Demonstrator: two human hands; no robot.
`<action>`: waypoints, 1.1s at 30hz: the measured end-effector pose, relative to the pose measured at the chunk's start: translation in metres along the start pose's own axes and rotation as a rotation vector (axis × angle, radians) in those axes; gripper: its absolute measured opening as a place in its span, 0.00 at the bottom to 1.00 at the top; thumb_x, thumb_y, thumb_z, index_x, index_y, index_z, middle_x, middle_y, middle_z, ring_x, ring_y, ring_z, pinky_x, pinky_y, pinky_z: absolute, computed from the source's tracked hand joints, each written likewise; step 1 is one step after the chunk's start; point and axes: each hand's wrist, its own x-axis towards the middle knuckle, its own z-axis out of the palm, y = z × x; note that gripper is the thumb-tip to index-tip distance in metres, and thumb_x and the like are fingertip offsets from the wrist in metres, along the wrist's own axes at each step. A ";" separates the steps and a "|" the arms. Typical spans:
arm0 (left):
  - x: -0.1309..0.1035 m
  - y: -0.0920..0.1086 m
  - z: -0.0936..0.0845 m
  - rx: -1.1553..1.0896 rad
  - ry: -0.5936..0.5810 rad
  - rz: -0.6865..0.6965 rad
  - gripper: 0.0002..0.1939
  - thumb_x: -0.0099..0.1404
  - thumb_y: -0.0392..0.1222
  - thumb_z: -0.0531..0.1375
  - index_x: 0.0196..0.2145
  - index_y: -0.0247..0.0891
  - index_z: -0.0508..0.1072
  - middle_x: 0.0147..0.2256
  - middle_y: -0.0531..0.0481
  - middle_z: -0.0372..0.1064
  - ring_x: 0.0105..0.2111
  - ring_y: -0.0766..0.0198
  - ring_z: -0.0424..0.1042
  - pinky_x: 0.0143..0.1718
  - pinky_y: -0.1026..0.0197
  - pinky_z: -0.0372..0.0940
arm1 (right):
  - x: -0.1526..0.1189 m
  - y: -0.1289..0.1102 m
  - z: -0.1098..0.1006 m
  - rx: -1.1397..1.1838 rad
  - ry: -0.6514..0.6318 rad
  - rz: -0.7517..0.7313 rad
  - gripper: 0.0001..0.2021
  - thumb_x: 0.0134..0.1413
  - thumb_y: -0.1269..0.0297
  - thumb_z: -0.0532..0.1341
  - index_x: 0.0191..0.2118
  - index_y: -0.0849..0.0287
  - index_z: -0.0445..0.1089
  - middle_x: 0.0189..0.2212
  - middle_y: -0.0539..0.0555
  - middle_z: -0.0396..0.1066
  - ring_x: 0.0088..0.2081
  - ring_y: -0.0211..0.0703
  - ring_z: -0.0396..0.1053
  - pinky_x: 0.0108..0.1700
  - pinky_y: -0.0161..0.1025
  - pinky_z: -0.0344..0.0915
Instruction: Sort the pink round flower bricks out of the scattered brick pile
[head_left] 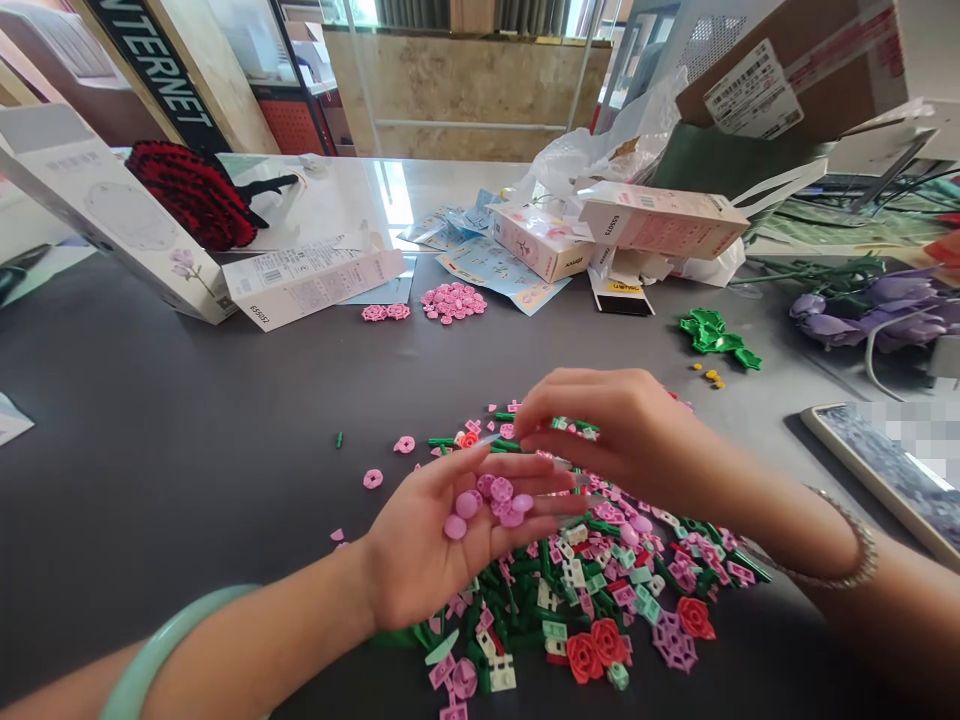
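Observation:
My left hand [442, 530] is palm up, its fingers stretched out flat. Several pink round toy-brick pieces [501, 490] rest in its palm and on the fingers. My right hand [600, 415] arches palm down just beyond the left fingers, over the far side of a loose brick pile [577, 580]. Its fingers are bent, and the fingertips are too hidden to show whether they pinch anything. The pile mixes pink, green, white and red pieces, with red rose pieces [600, 645] at its near edge and a purple web-shaped piece [675, 640].
Sorted pink pieces [454, 302] lie farther back, near white boxes [315, 280] and instruction sheets [502, 270]. Green leaf pieces [716, 335] sit at right, above a tablet-like device [892, 470]. Purple flowers [877, 305] and a cardboard box [795, 80] stand at the right.

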 end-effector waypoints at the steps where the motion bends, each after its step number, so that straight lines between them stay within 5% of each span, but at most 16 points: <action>1: 0.000 0.000 0.001 0.011 0.027 -0.006 0.25 0.73 0.43 0.44 0.41 0.20 0.75 0.43 0.31 0.74 0.45 0.51 0.75 0.50 0.56 0.65 | 0.002 0.006 0.001 -0.035 0.020 0.009 0.08 0.62 0.71 0.56 0.34 0.61 0.73 0.31 0.52 0.72 0.32 0.37 0.69 0.34 0.34 0.62; 5: -0.001 0.002 0.003 0.040 0.123 -0.046 0.26 0.73 0.42 0.43 0.35 0.24 0.77 0.37 0.35 0.76 0.35 0.56 0.78 0.36 0.62 0.71 | 0.010 0.029 0.015 -0.191 -0.094 0.033 0.06 0.58 0.73 0.60 0.37 0.61 0.75 0.33 0.55 0.73 0.37 0.42 0.68 0.37 0.38 0.62; 12: -0.001 0.002 -0.004 0.060 0.086 -0.059 0.26 0.71 0.42 0.43 0.31 0.28 0.78 0.24 0.44 0.74 0.16 0.67 0.71 0.17 0.70 0.64 | 0.016 0.033 0.034 -0.339 -0.266 0.046 0.07 0.60 0.75 0.57 0.36 0.64 0.74 0.35 0.58 0.69 0.38 0.45 0.64 0.37 0.40 0.60; 17: -0.001 0.001 -0.005 0.054 0.049 -0.064 0.26 0.71 0.43 0.43 0.31 0.29 0.78 0.24 0.45 0.74 0.17 0.66 0.72 0.18 0.69 0.63 | 0.014 0.031 0.024 -0.275 -0.165 0.053 0.07 0.60 0.74 0.59 0.33 0.63 0.73 0.32 0.56 0.69 0.37 0.43 0.65 0.36 0.38 0.60; 22: -0.001 0.000 -0.008 -0.020 -0.040 -0.059 0.20 0.70 0.44 0.49 0.36 0.28 0.76 0.34 0.40 0.76 0.35 0.58 0.77 0.35 0.63 0.68 | 0.008 0.010 0.003 0.046 0.089 -0.007 0.04 0.59 0.73 0.61 0.34 0.62 0.74 0.31 0.52 0.72 0.33 0.37 0.68 0.35 0.34 0.63; 28: 0.000 -0.001 -0.011 0.006 -0.189 -0.010 0.18 0.67 0.45 0.55 0.43 0.27 0.75 0.39 0.40 0.76 0.43 0.53 0.76 0.44 0.61 0.68 | 0.004 -0.011 -0.004 0.251 -0.115 -0.059 0.04 0.56 0.73 0.64 0.37 0.62 0.76 0.32 0.52 0.73 0.31 0.34 0.69 0.33 0.32 0.64; 33: -0.001 0.002 -0.005 -0.005 -0.050 -0.049 0.21 0.72 0.42 0.48 0.37 0.25 0.76 0.35 0.39 0.76 0.39 0.58 0.77 0.38 0.67 0.70 | 0.004 -0.006 -0.010 0.158 -0.073 -0.049 0.06 0.59 0.73 0.61 0.39 0.64 0.76 0.32 0.52 0.73 0.32 0.35 0.70 0.33 0.32 0.64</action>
